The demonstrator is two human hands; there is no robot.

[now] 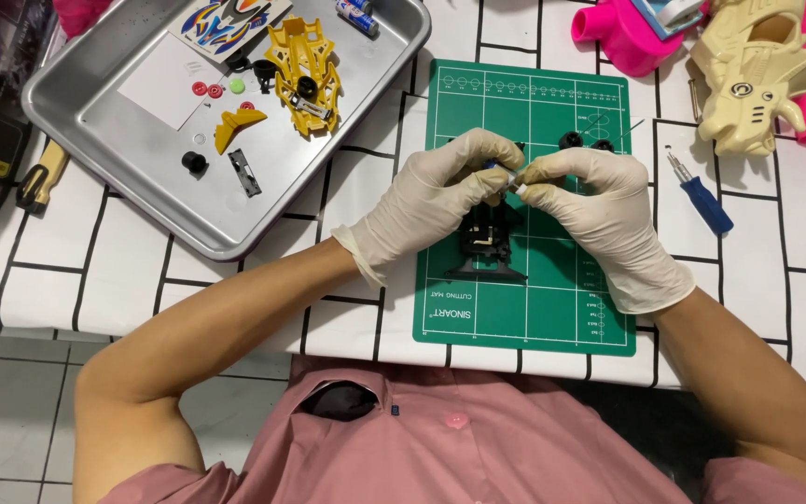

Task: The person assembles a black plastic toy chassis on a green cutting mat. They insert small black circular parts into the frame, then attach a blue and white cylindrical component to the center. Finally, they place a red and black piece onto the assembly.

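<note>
1. Black toy-car chassis [487,245] stands on the green cutting mat [562,308], just below both hands; it looks like matte plastic, angular and ribbed.
2. Left hand [431,201], in a cream latex glove, pinches a tiny blue-and-white part [507,177].
3. Right hand [599,210], gloved alike, pinches the same part from the other side.
4. A shiny metal tray [95,103] holds a yellow car body [302,70].
5. A blue-handled screwdriver [701,198] lies right of the mat.

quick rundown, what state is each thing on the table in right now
left hand: gloved, pinching a small part
right hand: gloved, pinching the same small part
black chassis: on the green mat, under the hands
yellow car body: lying in the metal tray
blue screwdriver: lying untouched right of the mat
</note>
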